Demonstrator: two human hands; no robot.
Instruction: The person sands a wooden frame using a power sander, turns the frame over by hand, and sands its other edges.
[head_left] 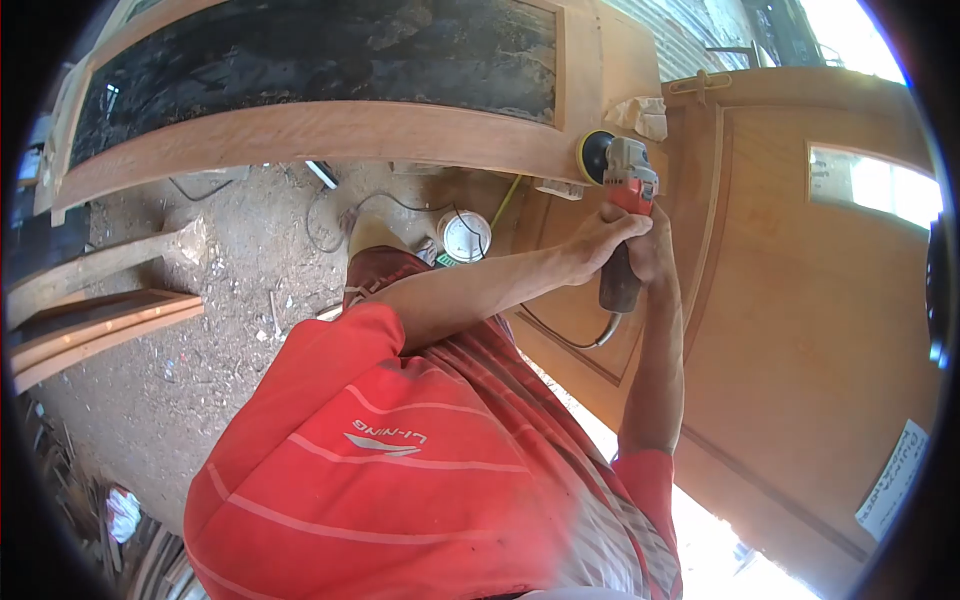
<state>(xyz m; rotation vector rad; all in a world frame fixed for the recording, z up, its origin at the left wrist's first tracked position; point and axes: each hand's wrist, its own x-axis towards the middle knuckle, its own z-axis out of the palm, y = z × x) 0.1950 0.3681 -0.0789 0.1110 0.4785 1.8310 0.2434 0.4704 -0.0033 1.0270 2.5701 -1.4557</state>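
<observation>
An angle grinder with a grey head, a red body and a dark handle is held in both my hands. My left hand is closed around its body from the left. My right hand is wrapped round it on the right. The round, yellow-edged black disc stands tilted at the edge of a wooden door frame; whether it touches the wood I cannot tell. This frame surrounds a dark panel. A crumpled piece of tan sheet lies just beyond the disc.
The grinder's cord loops below the handle. A large wooden door with a small window stands at right. A white bucket sits on the littered dirt floor. Planks lie at left.
</observation>
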